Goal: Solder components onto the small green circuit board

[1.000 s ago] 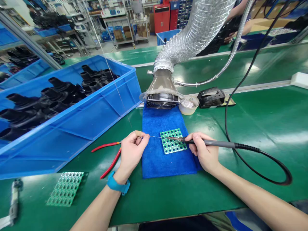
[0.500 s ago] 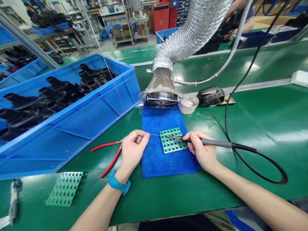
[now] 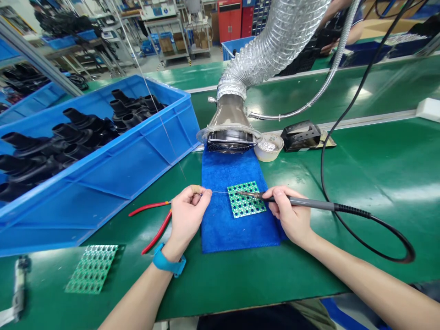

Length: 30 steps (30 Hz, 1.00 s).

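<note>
Pinched in the fingers of my left hand (image 3: 189, 210) is a thin solder wire (image 3: 220, 192), its end reaching the left part of a green circuit board (image 3: 248, 208). My right hand (image 3: 289, 211) is closed round a soldering iron (image 3: 311, 203), with the tip over the upper left of the board, close to the wire's end. The board lies on a blue cloth (image 3: 240, 238). Red-handled pliers (image 3: 158, 233) lie beside my left hand, their jaws hidden behind it.
A blue crate (image 3: 137, 169) of black parts stands left. Behind the cloth are a fume extractor hood (image 3: 229, 121), a small round tub (image 3: 269, 147) and a black metal holder (image 3: 301, 136). Another panel of boards (image 3: 92, 269) lies front left. The iron's cable (image 3: 395, 231) loops right. A co-worker's arm shows behind.
The view has shifted very slightly. Both hands keep their grips, and the iron tip and solder wire stay at nearly the same spot on the board.
</note>
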Motion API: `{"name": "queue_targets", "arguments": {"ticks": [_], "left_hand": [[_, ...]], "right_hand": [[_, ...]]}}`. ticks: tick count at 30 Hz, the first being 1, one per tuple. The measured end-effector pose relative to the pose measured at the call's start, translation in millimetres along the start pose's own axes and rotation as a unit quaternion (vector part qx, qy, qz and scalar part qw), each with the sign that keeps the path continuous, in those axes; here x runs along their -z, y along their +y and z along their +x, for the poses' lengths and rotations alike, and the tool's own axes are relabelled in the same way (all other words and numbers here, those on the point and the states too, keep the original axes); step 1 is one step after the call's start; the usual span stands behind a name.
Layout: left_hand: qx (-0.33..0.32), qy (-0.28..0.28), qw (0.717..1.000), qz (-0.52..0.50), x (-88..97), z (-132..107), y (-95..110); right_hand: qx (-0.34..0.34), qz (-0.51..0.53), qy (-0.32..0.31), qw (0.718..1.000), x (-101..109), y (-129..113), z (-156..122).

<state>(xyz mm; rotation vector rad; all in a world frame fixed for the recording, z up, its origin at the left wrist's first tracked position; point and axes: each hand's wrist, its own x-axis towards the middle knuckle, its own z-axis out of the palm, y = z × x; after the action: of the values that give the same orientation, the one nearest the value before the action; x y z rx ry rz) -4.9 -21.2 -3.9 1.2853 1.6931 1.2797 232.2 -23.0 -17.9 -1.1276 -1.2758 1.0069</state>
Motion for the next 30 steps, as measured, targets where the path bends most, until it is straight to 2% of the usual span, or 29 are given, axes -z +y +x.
{"name": "queue_targets", "arguments": {"ticks": [8,20,30], "left_hand": [[-0.02,-0.014,1.0,0.017,-1.8,-1.1,3.8],[-0.011,-0.004,1.0,0.006,-1.4,-1.5,4.1],[-0.018,-0.026,0.999,0.016,-2.6,-4.2,8.5]], "right_hand": [[0.008,0.003,0.0,1.0,2.9,0.2,-3.3],[0.006,-0.047,-0.019,0.999,0.5,-0.8,-0.6],[-0.003,0.003,0.003,1.0,2.5,-3.8,-4.4]]}}
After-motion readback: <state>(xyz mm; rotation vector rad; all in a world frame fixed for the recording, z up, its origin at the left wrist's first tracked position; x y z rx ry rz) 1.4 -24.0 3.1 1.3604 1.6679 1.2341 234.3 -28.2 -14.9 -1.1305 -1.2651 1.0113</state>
